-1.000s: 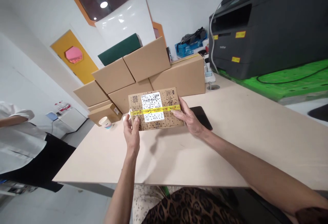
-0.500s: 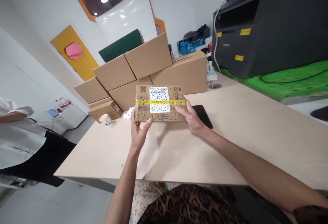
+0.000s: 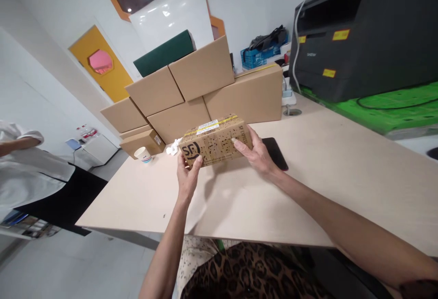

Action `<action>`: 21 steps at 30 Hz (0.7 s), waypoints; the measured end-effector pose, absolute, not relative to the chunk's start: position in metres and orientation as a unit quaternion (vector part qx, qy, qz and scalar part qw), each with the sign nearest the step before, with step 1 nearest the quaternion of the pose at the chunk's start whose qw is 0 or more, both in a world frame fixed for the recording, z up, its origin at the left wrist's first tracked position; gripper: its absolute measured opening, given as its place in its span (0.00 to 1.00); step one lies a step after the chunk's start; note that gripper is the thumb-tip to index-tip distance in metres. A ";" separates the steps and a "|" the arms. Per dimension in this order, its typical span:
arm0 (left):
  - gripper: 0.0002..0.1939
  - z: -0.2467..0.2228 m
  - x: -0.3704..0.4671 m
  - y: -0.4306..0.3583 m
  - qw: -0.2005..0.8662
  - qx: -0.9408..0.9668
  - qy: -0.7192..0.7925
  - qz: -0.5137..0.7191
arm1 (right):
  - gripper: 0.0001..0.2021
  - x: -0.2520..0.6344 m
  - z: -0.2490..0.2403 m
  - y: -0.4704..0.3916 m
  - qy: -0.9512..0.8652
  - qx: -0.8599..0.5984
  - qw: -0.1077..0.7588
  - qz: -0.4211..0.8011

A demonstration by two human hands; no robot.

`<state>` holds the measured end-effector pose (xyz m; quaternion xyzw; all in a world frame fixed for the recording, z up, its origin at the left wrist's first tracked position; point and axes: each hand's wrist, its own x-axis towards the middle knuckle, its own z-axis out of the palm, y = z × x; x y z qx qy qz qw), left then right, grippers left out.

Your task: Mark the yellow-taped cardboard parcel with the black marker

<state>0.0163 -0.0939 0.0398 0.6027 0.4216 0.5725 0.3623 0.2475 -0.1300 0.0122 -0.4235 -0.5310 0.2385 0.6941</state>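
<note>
Pale table [image 3: 308,194] — cardboard boxes [image 3: 244,97], paper cup [image 3: 142,154], crumpled tissue [image 3: 174,147], flat black device [image 3: 276,154].

I can see the left hand [image 3: 186,178] and right hand [image 3: 259,156] gripping from opposite ends, thumbs [image 3: 197,162] laid on the grip's near side, other fingers [image 3: 253,135] partly hidden. Below its grip, the bare left forearm [image 3: 166,239] stands steep; the bare right forearm [image 3: 325,212] slants outward, down and right.

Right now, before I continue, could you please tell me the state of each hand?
Left hand: closed, holding the left end of the speckled carton.
Right hand: closed, holding the right end of the same carton.
</note>
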 end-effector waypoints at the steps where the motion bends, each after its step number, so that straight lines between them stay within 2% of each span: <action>1: 0.30 0.039 0.017 -0.096 0.364 0.614 0.416 0.564 | 0.40 0.248 0.013 -0.130 -0.513 -0.422 0.705 0.250; 4: 0.35 0.039 0.021 -0.100 0.363 0.645 0.389 0.549 | 0.36 0.245 0.016 -0.130 -0.456 -0.421 0.726 0.295; 9: 0.49 0.037 0.023 -0.098 0.334 0.679 0.318 0.571 | 0.31 0.236 0.012 -0.130 -0.377 -0.417 0.741 0.367; 16: 0.32 0.030 0.018 -0.092 0.343 0.627 0.339 0.612 | 0.29 0.235 0.010 -0.133 -0.418 -0.429 0.721 0.350; 21: 0.27 0.029 0.021 -0.089 0.372 0.572 0.353 0.640 | 0.29 0.233 0.013 -0.137 -0.460 -0.453 0.699 0.307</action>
